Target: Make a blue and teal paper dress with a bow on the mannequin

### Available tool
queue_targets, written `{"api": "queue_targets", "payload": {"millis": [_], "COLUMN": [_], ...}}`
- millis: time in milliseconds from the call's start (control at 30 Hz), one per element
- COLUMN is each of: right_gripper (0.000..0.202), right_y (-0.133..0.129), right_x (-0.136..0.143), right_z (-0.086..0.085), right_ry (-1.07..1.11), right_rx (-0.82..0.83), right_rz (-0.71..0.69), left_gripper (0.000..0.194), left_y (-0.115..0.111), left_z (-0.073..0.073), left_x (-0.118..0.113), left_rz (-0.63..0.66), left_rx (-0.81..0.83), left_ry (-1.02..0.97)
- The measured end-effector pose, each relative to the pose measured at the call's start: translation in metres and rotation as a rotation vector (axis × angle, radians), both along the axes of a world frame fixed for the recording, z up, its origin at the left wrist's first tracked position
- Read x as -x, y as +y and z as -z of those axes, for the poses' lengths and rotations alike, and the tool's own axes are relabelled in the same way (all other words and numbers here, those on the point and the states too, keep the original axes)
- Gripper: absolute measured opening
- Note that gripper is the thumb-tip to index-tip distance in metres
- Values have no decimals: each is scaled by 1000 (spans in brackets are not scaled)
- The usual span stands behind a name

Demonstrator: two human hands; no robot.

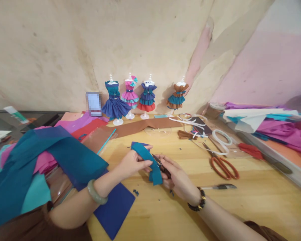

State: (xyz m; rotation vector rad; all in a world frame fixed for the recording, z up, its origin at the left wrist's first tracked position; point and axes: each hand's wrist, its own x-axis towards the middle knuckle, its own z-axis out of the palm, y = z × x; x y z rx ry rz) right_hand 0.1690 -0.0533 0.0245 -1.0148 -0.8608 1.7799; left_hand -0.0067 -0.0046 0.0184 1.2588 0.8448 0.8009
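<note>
My left hand [137, 162] pinches a teal crepe-paper strip [147, 154] between thumb and fingers, above the wooden table. A bit of dark blue shows behind the strip's upper end. In my right hand [176, 174] is a small pair of dark-handled scissors [163, 165], its blades lying against the strip's right edge. Most of the handles are hidden by my fingers. Below the strip, small dark teal scraps [135, 192] lie on the wood. A dark blue paper sheet [116, 209] rests under my left forearm.
Several mini dress forms in paper dresses [115, 103] stand along the wall. Orange-handled scissors [223, 165], a pen [222, 186] and a roll of white tape [222, 137] lie to the right. Large teal paper [77, 155] covers the left side; a brown strip [140, 129] crosses the back.
</note>
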Motion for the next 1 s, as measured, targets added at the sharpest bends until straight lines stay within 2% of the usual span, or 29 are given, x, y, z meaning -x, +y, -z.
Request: {"api": "queue_targets", "payload": {"millis": [233, 467, 733, 1000], "right_gripper": [58, 60, 63, 64], "right_y": [0, -1, 0, 2], "right_x": [0, 0, 0, -1], "right_z": [-2, -2, 1, 3], "right_ry": [-15, -12, -32, -42], "right_rx": [20, 4, -4, -15], "right_rz": [-15, 3, 10, 8], "left_gripper": [81, 76, 84, 83], "left_y": [0, -2, -4, -4], "left_z": [0, -2, -9, -7], "left_x": [0, -2, -5, -5], "left_rz": [-7, -16, -47, -35], "left_rx": [-3, -10, -6, -18], "left_ry": [-7, -8, 23, 24]}}
